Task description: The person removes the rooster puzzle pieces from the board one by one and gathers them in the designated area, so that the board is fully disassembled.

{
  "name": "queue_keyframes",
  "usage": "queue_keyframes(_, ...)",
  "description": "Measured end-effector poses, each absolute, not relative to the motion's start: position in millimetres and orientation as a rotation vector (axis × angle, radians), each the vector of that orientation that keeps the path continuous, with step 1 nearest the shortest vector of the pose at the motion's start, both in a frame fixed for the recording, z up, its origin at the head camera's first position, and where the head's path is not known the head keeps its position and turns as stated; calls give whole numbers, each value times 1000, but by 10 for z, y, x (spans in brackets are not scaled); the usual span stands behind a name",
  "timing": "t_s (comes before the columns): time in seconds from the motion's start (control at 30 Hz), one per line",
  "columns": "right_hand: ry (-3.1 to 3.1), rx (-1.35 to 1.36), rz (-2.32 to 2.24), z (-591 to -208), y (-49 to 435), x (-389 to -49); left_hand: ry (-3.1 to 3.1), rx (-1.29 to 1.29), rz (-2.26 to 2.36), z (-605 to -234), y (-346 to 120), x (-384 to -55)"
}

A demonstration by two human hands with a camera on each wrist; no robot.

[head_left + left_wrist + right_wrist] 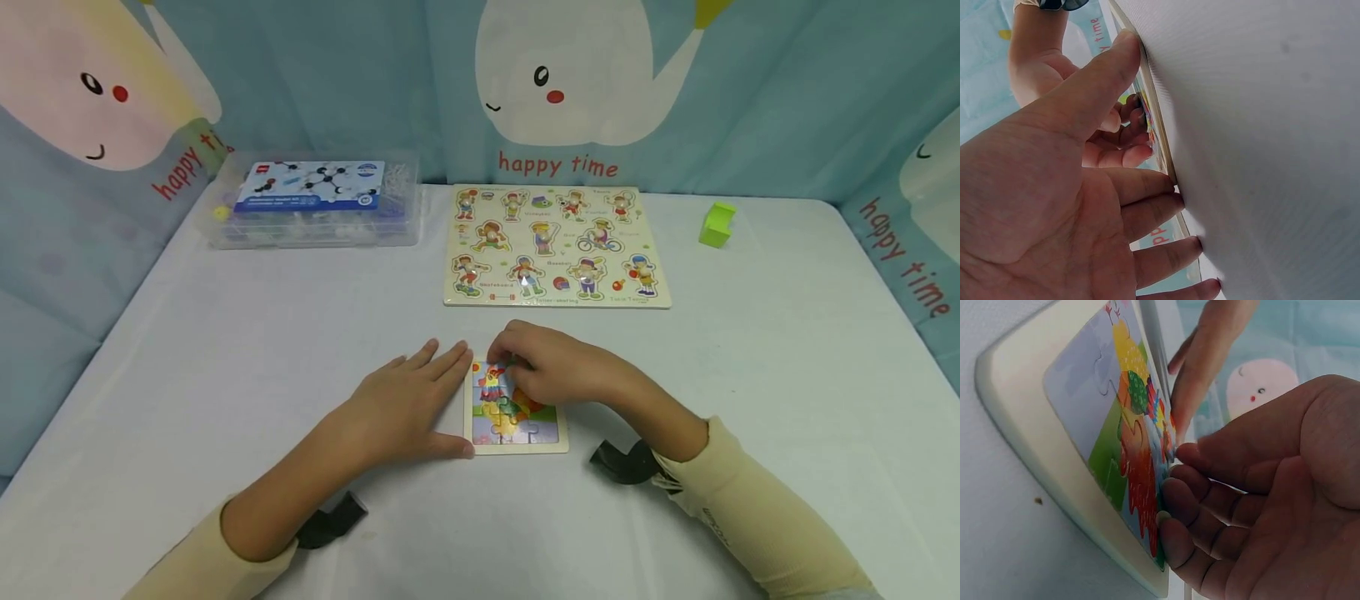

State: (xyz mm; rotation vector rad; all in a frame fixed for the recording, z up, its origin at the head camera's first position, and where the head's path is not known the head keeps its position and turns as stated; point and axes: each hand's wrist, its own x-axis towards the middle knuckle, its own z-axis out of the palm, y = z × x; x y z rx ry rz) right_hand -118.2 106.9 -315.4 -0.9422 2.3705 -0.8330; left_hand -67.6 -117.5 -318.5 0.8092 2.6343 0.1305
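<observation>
A small picture puzzle in a pale wooden frame lies flat on the white table. Interlocking pieces in it show a colourful rooster-like bird. My left hand is spread at the frame's left side, with straight fingers and the thumb against its edge. Over the upper right of the puzzle, my right hand has its fingers curled down. Thumb and forefinger pinch a puzzle piece there, mostly hidden behind the fingertips. In the right wrist view, the other fingertips rest along the picture's surface.
Behind the puzzle lies a larger wooden board with sports figures. A clear plastic case with a blue-and-white card stands at the back left. A bright green block sits at the back right. A printed blue curtain hangs behind the table.
</observation>
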Motion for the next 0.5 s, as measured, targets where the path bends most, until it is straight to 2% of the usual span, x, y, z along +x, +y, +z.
queue_keyframes(0.5,2494,-807,-942,-3142,996,-1176,2639,814,139,-3171,-1166,-674)
